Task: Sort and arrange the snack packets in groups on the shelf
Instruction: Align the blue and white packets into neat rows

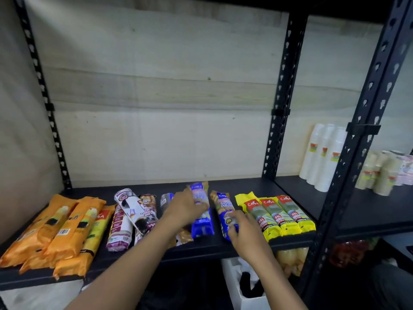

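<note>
Long packets lie in a row on the black shelf (250, 189). Orange packets (55, 229) fill the left end, white-and-purple packets (125, 220) come after them, and three yellow packets (279, 215) lie at the right. My left hand (183, 209) grips a blue packet (202, 220) near the middle of the shelf. My right hand (243, 233) holds the near end of a blue-and-brown packet (223, 209) just right of it. A dark blue packet (166, 201) shows behind my left hand, partly hidden.
Black perforated uprights (279, 121) frame the bay. Stacks of white cups (321, 157) and beige cups (380, 173) stand on the neighbouring shelf to the right. Below the shelf are a white box (248, 294) and a yellowish bag (292, 260).
</note>
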`<state>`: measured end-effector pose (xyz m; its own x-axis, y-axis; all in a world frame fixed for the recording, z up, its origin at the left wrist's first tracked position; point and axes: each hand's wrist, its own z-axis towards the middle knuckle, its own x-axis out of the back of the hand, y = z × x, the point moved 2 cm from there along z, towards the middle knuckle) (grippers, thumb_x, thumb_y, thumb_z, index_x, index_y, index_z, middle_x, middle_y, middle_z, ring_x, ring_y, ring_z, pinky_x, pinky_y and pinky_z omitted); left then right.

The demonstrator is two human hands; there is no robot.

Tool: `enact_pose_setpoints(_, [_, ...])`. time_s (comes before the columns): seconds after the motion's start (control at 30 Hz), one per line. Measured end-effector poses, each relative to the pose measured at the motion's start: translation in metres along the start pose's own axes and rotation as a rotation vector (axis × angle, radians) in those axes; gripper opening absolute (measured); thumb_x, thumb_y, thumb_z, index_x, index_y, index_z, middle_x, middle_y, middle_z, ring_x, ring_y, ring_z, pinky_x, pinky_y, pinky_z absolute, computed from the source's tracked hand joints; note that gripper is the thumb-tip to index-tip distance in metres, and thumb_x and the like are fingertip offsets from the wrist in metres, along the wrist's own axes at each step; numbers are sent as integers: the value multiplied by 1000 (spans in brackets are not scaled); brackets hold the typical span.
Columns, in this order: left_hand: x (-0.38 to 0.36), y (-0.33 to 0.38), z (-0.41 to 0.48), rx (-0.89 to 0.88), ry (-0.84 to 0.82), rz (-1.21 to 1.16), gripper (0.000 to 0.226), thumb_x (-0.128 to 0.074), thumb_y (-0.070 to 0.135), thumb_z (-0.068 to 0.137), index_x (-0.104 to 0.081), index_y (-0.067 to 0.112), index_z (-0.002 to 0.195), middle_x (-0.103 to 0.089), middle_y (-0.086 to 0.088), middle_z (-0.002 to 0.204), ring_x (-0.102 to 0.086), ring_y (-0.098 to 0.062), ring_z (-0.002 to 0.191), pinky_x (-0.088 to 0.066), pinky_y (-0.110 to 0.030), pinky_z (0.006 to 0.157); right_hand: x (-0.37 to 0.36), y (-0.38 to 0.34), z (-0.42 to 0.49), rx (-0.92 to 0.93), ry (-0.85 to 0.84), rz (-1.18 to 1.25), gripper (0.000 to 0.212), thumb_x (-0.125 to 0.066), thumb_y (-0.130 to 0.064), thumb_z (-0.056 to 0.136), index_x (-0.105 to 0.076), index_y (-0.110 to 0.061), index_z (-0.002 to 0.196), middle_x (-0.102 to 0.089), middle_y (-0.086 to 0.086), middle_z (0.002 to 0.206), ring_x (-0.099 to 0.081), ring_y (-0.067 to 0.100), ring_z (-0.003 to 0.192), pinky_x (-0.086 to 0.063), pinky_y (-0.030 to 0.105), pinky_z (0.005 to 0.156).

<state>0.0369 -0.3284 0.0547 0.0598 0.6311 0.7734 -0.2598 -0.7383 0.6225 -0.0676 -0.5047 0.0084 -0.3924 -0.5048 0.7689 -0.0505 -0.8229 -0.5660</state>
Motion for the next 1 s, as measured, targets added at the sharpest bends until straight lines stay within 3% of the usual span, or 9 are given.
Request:
enact_pose_setpoints(0.1, [-20,-4,-10,27,40,-45,44,-72,45,79,-50,20,106,-63,2,89,-61,-12,77,-47,-29,63,-3,-3,1,26,-27,32,47,-54,-25,94,-44,-27,140,-51,0,134,-48,18,119,-46,28,91])
enact_pose_setpoints(0.23, [-27,3,-18,-48,85,35,45,-68,52,85,-61,18,114,-60,-6,108,-56,-16,84,-43,-27,72,-7,-6,2,22,-141,-67,58,-44,-30,100,-27,-21,155,-34,4,153,-31,26,136,-35,36,109])
enact_pose_setpoints(0.3, [-24,4,-26,-113,33,70,53,-61,59,87,-61,21,123,-46,-5,124,-54,-16,96,-44,-27,81,-7,-4,2,-1,-209,-33,59,-40,-33,102,-21,-24,157,-15,6,164,-16,27,148,-27,37,116])
enact_pose_setpoints(0.4, [-22,-4,-39,-208,-161,94,70,-63,68,79,-52,30,137,-29,-1,146,-46,-20,129,-40,-31,101,-10,-4,2,-29,-289,71,61,-33,-39,104,-8,-29,159,4,2,167,-1,20,153,-20,39,121])
enact_pose_setpoints(0.47, [-23,-8,-43,-249,-257,144,86,-70,67,74,-42,30,147,-24,1,155,-33,-20,142,-32,-32,110,-11,-5,4,-43,-290,103,59,-28,-40,105,-7,-29,159,4,1,167,-1,17,153,-19,37,122])
enact_pose_setpoints(0.53, [-28,-8,-45,-295,-243,199,88,-74,56,77,-35,27,151,-20,-1,160,-24,-20,147,-27,-34,115,-11,-6,4,-19,-278,92,57,-26,-38,106,-10,-26,159,2,1,168,-5,15,153,-21,30,119])
enact_pose_setpoints(0.63, [-34,-4,-45,-309,-204,212,81,-73,45,83,-34,25,151,-21,-5,162,-25,-23,148,-28,-34,116,-11,-3,3,23,-270,55,55,-26,-36,107,-12,-25,159,0,0,167,-11,15,152,-27,28,114])
enact_pose_setpoints(0.8, [-43,2,-49,-306,-173,213,80,-68,47,86,-30,26,153,-17,-5,164,-24,-25,148,-29,-38,116,-10,8,2,44,-214,42,54,-27,-33,106,-17,-24,158,-8,-3,167,-10,10,151,-22,21,111])
enact_pose_setpoints(1.0, [-46,1,-49,-291,-163,213,81,-67,47,87,-28,27,154,-16,-6,164,-25,-26,147,-29,-37,116,-12,12,2,47,-175,82,52,-28,-33,105,-22,-28,157,-12,-6,166,-17,9,149,-28,23,108])
